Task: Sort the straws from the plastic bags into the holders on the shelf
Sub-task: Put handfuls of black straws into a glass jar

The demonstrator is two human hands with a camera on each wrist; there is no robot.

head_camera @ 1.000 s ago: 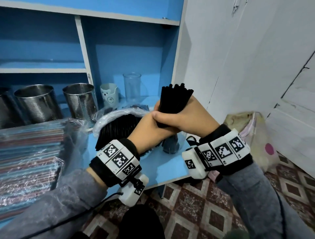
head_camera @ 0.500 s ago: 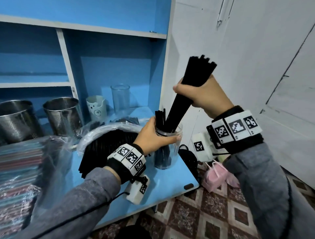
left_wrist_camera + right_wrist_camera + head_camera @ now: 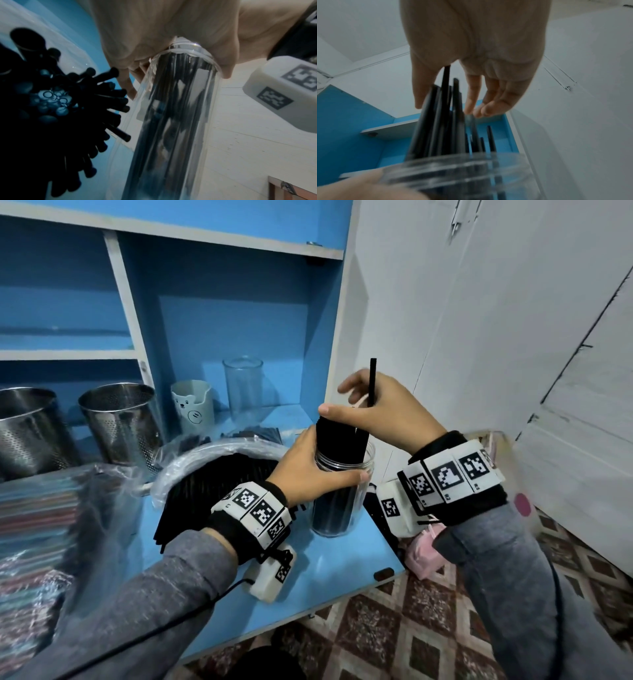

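Note:
A clear glass jar (image 3: 337,508) stands at the right front of the blue shelf board (image 3: 308,587). My left hand (image 3: 320,470) grips it around the rim. A bundle of black straws (image 3: 337,436) stands inside it, and the wrist views show the straws (image 3: 443,121) and the jar (image 3: 171,121) close up. My right hand (image 3: 359,409) hovers over the straw tops with fingers (image 3: 488,105) relaxed and spread. One single straw (image 3: 372,378) pokes up past the fingers. A clear bag of more black straws (image 3: 219,477) lies just left of the jar.
Two perforated metal holders (image 3: 123,419), a pale bear cup (image 3: 191,405) and an empty glass (image 3: 243,385) stand at the back of the shelf. A bag of coloured straws (image 3: 34,525) lies at left. A white wall is on the right, with a pink bag (image 3: 424,549) on the floor.
My right hand has brought the black straw bundle down into the jar and loosened its grip. My left hand has kept holding the jar.

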